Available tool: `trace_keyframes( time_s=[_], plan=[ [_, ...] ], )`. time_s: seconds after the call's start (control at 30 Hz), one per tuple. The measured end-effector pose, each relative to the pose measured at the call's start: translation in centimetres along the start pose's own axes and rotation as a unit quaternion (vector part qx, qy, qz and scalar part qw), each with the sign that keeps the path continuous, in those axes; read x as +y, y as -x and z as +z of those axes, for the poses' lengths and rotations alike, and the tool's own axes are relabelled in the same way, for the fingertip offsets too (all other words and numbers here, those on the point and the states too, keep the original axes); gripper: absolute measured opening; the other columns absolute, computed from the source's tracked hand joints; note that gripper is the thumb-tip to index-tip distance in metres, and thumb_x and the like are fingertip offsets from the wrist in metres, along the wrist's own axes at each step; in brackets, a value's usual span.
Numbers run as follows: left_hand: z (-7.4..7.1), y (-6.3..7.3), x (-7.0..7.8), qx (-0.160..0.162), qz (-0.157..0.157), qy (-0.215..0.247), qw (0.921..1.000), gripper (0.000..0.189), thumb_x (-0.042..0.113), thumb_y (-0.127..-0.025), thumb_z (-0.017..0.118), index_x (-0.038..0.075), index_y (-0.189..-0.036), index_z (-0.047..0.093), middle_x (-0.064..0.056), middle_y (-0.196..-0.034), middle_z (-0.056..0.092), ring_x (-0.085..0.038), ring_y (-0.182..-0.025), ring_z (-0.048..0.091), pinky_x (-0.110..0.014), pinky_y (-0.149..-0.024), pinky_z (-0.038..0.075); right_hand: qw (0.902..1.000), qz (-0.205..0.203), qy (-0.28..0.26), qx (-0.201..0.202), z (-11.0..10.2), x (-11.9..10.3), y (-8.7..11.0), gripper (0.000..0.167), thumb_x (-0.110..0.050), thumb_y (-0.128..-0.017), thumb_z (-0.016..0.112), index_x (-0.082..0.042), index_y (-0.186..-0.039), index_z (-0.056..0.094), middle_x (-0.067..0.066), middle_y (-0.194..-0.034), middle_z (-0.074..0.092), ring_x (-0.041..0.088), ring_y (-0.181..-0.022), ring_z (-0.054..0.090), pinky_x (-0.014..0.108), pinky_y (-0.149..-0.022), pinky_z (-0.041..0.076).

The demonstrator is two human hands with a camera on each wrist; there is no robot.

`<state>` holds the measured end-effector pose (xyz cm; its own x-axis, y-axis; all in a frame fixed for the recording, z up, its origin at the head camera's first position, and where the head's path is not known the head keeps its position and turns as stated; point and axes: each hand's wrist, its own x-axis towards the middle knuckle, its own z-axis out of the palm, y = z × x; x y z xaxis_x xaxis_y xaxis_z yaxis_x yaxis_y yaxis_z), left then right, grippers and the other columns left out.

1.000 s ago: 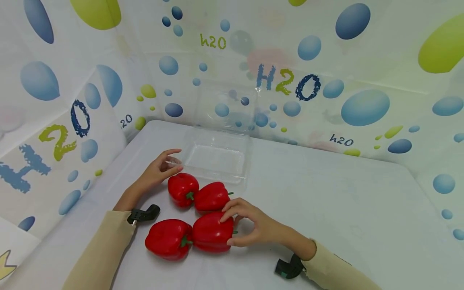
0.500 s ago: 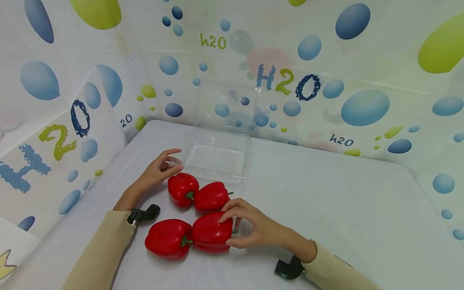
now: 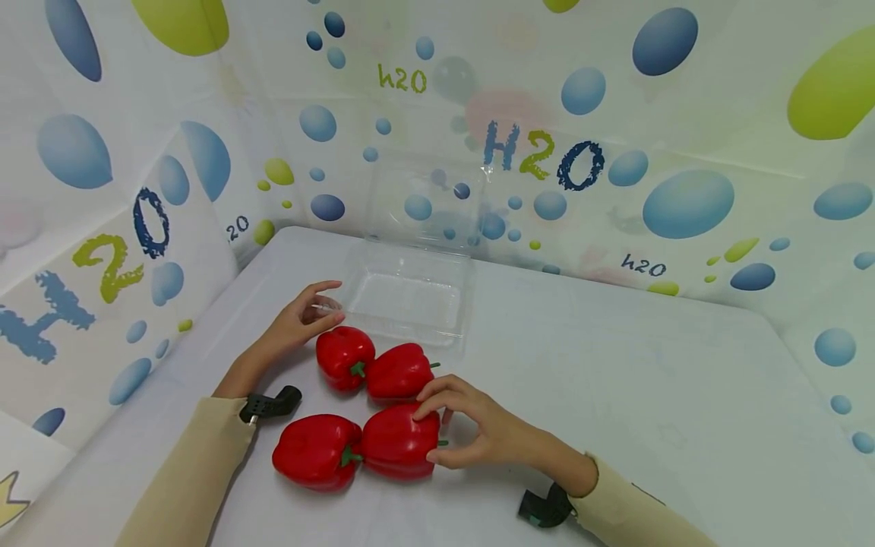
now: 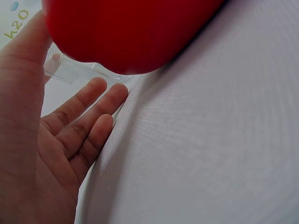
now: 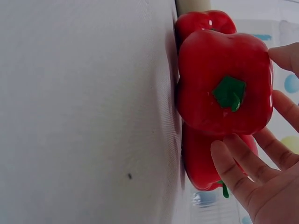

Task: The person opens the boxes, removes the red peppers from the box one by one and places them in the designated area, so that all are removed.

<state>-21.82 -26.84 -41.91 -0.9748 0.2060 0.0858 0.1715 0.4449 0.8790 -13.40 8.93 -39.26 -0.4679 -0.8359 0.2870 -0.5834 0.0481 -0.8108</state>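
Several red bell peppers with green stems lie in two rows in the head view. My right hand grips the front right pepper by its stem end, thumb on the near side and fingertips over the top. In the right wrist view that pepper's green stem faces the camera. My left hand lies at the front left corner of a clear plastic box, fingers loosely extended. Its thumb reaches the back left pepper, which fills the top of the left wrist view.
The box's clear lid stands raised against the patterned backdrop. The front left pepper and back right pepper lie beside the others on the white tablecloth.
The front right pepper has shifted and tipped very slightly, its stem a little lower in view. Both hands stay almost where they were.
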Motion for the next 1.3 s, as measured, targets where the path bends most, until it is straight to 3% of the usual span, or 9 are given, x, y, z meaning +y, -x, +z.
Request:
trace_keyframes(
  time_s=[0.17,0.63,0.97,1.13,1.3],
  plan=[
    [0.0,0.1,0.0,-0.004,0.000,0.005,1.0000,0.064,0.023,-0.096,0.062,0.018,-0.152,0.030,-0.022,-0.130,0.054,-0.039,-0.115,0.058,-0.050,-0.094,0.051,1.0000,-0.005,0.002,0.005,0.0,0.0,0.0,0.041,-0.019,-0.083,0.074,-0.013,-0.121,0.059,0.013,-0.129,0.050,0.017,-0.120,0.048,0.034,-0.081,0.057],
    [0.0,0.0,0.1,-0.007,-0.003,-0.001,1.0000,0.065,0.025,-0.096,0.062,0.019,-0.152,0.029,-0.021,-0.130,0.053,-0.038,-0.114,0.058,-0.031,-0.088,0.054,0.9996,-0.024,-0.005,0.016,-0.6,0.0,0.3,0.038,-0.010,-0.085,0.073,-0.011,-0.120,0.060,0.014,-0.125,0.054,0.018,-0.117,0.050,0.036,-0.079,0.057],
    [0.1,0.0,-0.1,0.003,0.017,-0.016,0.9997,0.064,0.026,-0.095,0.063,0.016,-0.150,0.032,-0.022,-0.142,0.039,-0.042,-0.124,0.048,-0.058,-0.100,0.043,0.9976,-0.051,0.018,0.042,-1.3,0.5,1.5,0.041,-0.003,-0.082,0.074,-0.007,-0.119,0.058,0.013,-0.120,0.057,0.019,-0.112,0.054,0.035,-0.077,0.057],
    [0.3,-0.1,0.2,0.028,0.037,-0.045,0.9979,0.062,0.025,-0.091,0.065,0.010,-0.145,0.040,-0.020,-0.148,0.027,-0.040,-0.133,0.033,-0.062,-0.102,0.037,0.9972,-0.051,0.025,0.048,-1.8,0.7,2.2,0.038,-0.004,-0.084,0.073,-0.008,-0.119,0.058,0.008,-0.119,0.058,0.018,-0.110,0.055,0.035,-0.077,0.057],
    [0.5,-0.1,0.9,0.038,0.047,-0.059,0.9964,0.061,0.024,-0.090,0.067,0.009,-0.144,0.042,-0.019,-0.150,0.023,-0.038,-0.136,0.025,-0.061,-0.103,0.035,0.9970,-0.040,0.037,0.055,-2.6,1.2,3.0,0.036,-0.006,-0.085,0.073,-0.009,-0.118,0.058,0.005,-0.118,0.059,0.020,-0.107,0.056,0.034,-0.077,0.057]
  ],
)
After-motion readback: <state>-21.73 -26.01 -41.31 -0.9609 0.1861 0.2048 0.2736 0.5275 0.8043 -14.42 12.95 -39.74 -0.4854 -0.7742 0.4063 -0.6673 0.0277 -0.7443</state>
